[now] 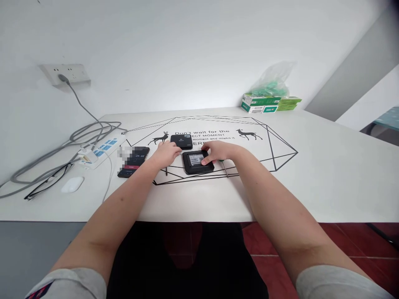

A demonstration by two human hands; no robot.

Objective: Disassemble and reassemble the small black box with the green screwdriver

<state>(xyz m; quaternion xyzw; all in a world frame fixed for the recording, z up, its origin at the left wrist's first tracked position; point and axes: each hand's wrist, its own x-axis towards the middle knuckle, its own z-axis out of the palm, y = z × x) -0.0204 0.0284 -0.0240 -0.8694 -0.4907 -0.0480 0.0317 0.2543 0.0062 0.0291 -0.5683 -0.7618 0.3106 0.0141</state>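
My right hand (215,152) grips a black square device (198,169) at its right side, thumb on top and fingers at the far edge. A white printed label shows on its upper face. Partly under this hand lies a thin-shafted tool with a dark green handle, like a screwdriver (225,169). My left hand (168,153) is closed with fingertips together, just left of the device; what it holds, if anything, I cannot make out. Right behind its fingers lies a flat black square cover (182,141). A short dark stick (166,171) shows below the left hand.
A phone (137,160) lies left of my left hand. Further left are a power strip (104,149), coiled grey cable (79,135), glasses (48,182) and a white earphone case (72,185). Green-and-white boxes (262,104) with a plastic bag (272,83) stand at the back right.
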